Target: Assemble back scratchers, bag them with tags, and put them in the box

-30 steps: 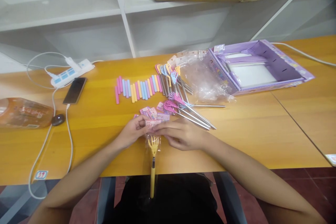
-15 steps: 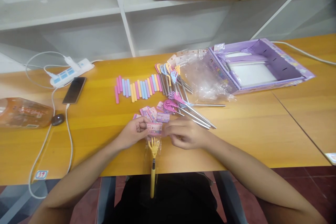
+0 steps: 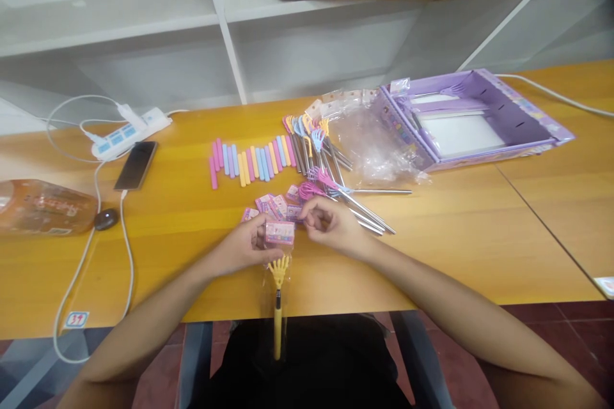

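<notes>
My left hand (image 3: 244, 245) grips the top of a clear plastic bag, where a pink printed card (image 3: 279, 233) shows. Hanging below it inside the bag is a yellow back scratcher (image 3: 277, 307), its hand-shaped head up and its handle over the table's front edge. My right hand (image 3: 330, 223) is closed to the right of that card, thumb and fingertips together; whether anything is between them is hidden. Just beyond both hands lies a loose pile of similar cards (image 3: 275, 206). Metal-rod back scratchers (image 3: 336, 169) in several colours lie in a heap past my right hand.
Coloured handle sleeves (image 3: 254, 163) lie in a row. Clear plastic bags (image 3: 378, 147) sit beside a purple open box (image 3: 518, 112). A power strip (image 3: 132, 133), a phone (image 3: 137, 165), a mouse (image 3: 106, 219), an orange package (image 3: 48, 208) and white cables are on the left.
My right hand has drawn back from the held card and moved slightly up, its fingers curling more. My left hand still holds the bag, its thumb now lower, and the card shows more fully.
</notes>
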Demonstrator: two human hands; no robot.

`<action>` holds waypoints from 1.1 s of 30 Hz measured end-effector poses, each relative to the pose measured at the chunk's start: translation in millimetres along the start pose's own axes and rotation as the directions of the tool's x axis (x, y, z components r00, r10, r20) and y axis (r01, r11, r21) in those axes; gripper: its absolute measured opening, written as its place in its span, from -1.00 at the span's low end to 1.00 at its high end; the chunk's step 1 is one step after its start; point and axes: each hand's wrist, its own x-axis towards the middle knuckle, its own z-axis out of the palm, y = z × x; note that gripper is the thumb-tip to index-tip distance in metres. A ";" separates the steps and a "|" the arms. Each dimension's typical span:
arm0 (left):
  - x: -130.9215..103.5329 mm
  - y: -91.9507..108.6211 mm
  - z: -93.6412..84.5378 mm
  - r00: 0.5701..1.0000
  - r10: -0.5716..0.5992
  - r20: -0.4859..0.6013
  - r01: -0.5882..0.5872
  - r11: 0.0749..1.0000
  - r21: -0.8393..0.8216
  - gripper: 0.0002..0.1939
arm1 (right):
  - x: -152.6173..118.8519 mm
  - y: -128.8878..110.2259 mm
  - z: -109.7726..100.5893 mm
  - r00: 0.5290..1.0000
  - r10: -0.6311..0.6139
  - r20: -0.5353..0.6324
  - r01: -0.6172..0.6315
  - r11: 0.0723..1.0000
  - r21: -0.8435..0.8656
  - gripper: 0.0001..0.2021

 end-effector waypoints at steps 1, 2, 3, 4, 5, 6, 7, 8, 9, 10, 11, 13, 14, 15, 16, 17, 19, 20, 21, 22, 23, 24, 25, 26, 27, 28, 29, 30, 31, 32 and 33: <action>-1.0 0.5 0.5 1.000 -0.018 0.018 0.018 1.000 0.014 -0.46 | -0.7 0.2 0.0 1.000 0.003 0.002 -0.003 1.000 -0.013 -0.82; -2.1 1.0 0.8 0.998 -0.039 0.041 0.038 0.999 0.026 -0.41 | -1.3 0.4 0.0 1.000 0.006 0.000 -0.006 1.000 -0.024 -0.84; -3.1 1.4 1.0 0.996 -0.059 0.063 0.057 0.998 0.032 -0.37 | -1.6 0.6 0.2 1.000 0.008 -0.001 -0.008 0.999 -0.034 -0.86; -4.0 1.5 1.1 0.994 -0.076 0.078 0.074 0.997 0.032 -0.35 | -1.7 1.0 0.4 1.000 0.008 -0.002 -0.008 0.999 -0.041 -0.87; -4.7 1.5 1.1 0.992 -0.089 0.087 0.087 0.996 0.027 -0.33 | -1.7 1.6 0.7 1.000 0.007 -0.001 -0.007 0.999 -0.045 -0.89; -5.2 1.2 0.8 0.992 -0.094 0.088 0.093 0.996 0.014 -0.33 | -1.6 2.2 0.9 1.000 0.002 -0.002 -0.002 0.999 -0.048 -0.90; -5.3 0.7 0.4 0.993 -0.087 0.075 0.087 0.996 -0.005 -0.33 | -1.6 2.8 0.9 1.000 -0.005 -0.005 0.005 0.999 -0.047 -0.90; -5.2 0.2 -0.3 0.996 -0.069 0.052 0.070 0.997 -0.031 -0.30 | -1.7 3.2 0.7 1.000 -0.013 -0.010 0.013 0.999 -0.042 -0.90; -4.7 -0.4 -1.2 0.999 -0.039 0.014 0.039 0.997 -0.062 -0.26 | -1.8 3.2 0.2 1.000 -0.018 -0.009 0.017 0.999 -0.030 -0.89; -4.0 -0.8 -2.3 0.999 0.007 -0.043 -0.011 0.995 -0.097 -0.22 | -1.9 2.6 -0.7 1.000 -0.016 0.004 0.016 1.000 -0.011 -0.85; -3.0 -1.1 -3.5 0.991 0.061 -0.121 -0.076 0.989 -0.130 -0.20 | -2.0 1.2 -1.9 0.999 -0.013 0.029 0.013 1.000 0.011 -0.81; -0.5 -1.1 -6.0 0.939 0.160 -0.303 -0.217 0.962 -0.164 -0.28 | -2.0 -3.6 -5.4 0.994 -0.008 0.105 0.002 0.998 0.059 -0.75; 1.0 -0.8 -7.0 0.898 0.195 -0.395 -0.281 0.945 -0.170 -0.37 | -1.9 -6.7 -7.3 0.988 -0.002 0.153 -0.010 0.997 0.081 -0.75; 2.5 -0.5 -7.8 0.851 0.217 -0.479 -0.335 0.926 -0.175 -0.45 | -1.7 -9.9 -9.3 0.977 0.010 0.213 -0.032 0.995 0.099 -0.77; 3.9 -0.1 -8.2 0.807 0.224 -0.547 -0.376 0.909 -0.182 -0.50 | -1.5 -12.7 -10.9 0.959 0.030 0.281 -0.063 0.992 0.109 -0.77; 5.3 0.3 -8.4 0.770 0.220 -0.599 -0.405 0.894 -0.191 -0.52 | -1.3 -14.9 -12.1 0.934 0.059 0.351 -0.102 0.989 0.106 -0.75; 7.2 1.0 -8.1 0.715 0.208 -0.667 -0.447 0.870 -0.208 -0.51 | -0.7 -17.0 -12.4 0.871 0.132 0.472 -0.181 0.982 0.059 -0.67; 7.6 1.2 -7.6 0.707 0.203 -0.678 -0.458 0.861 -0.219 -0.50 | -0.1 -17.2 -11.4 0.844 0.167 0.510 -0.207 0.978 0.022 -0.63; 7.6 1.4 -7.2 0.712 0.203 -0.672 -0.465 0.853 -0.235 -0.49 | 0.7 -17.4 -10.0 0.828 0.196 0.525 -0.221 0.975 -0.015 -0.60; 7.1 1.3 -6.8 0.730 0.209 -0.651 -0.473 0.842 -0.260 -0.46 | 1.8 -18.1 -8.5 0.825 0.219 0.522 -0.226 0.973 -0.050 -0.57; 6.2 1.1 -6.5 0.760 0.222 -0.611 -0.480 0.826 -0.296 -0.43 | 3.2 -19.9 -7.3 0.830 0.235 0.506 -0.221 0.971 -0.087 -0.56; 5.2 0.7 -6.5 0.799 0.247 -0.549 -0.484 0.806 -0.341 -0.41 | 4.7 -23.2 -7.2 0.844 0.242 0.479 -0.208 0.970 -0.123 -0.55; 4.1 0.1 -6.6 0.835 0.282 -0.472 -0.483 0.786 -0.386 -0.39 | 6.5 -28.4 -8.9 0.864 0.241 0.443 -0.189 0.969 -0.158 -0.54; 3.2 -0.8 -6.8 0.861 0.322 -0.394 -0.481 0.768 -0.423 -0.40 | 8.3 -35.6 -13.2 0.884 0.232 0.405 -0.166 0.967 -0.192 -0.55; 2.5 -2.0 -7.2 0.873 0.361 -0.328 -0.481 0.752 -0.451 -0.42 | 10.3 -44.5 -20.7 0.903 0.220 0.368 -0.141 0.963 -0.230 -0.56; 2.2 -3.5 -7.6 0.877 0.392 -0.278 -0.480 0.741 -0.469 -0.47 | 12.3 -54.6 -32.2 0.921 0.208 0.330 -0.118 0.955 -0.271 -0.57; 2.1 -5.3 -8.0 0.878 0.412 -0.245 -0.479 0.735 -0.480 -0.52 | 14.5 -65.2 -47.9 0.941 0.189 0.281 -0.093 0.942 -0.323 -0.59; 2.1 -7.1 -8.5 0.879 0.422 -0.224 -0.476 0.732 -0.488 -0.56 | 16.9 -75.2 -67.7 0.964 0.162 0.212 -0.069 0.919 -0.389 -0.60; 2.3 -8.8 -8.9 0.882 0.423 -0.207 -0.467 0.733 -0.495 -0.59 | 19.4 -83.5 -91.4 0.986 0.114 0.122 -0.043 0.879 -0.474 -0.61; 2.4 -10.2 -9.4 0.887 0.421 -0.188 -0.455 0.736 -0.501 -0.61 | 22.1 -89.1 -118.1 0.999 0.035 0.003 -0.027 0.810 -0.585 -0.62; 2.2 -11.0 -9.9 0.893 0.418 -0.167 -0.442 0.742 -0.504 -0.61 | 24.9 -91.0 -146.5 0.991 -0.056 -0.122 -0.046 0.714 -0.699 -0.62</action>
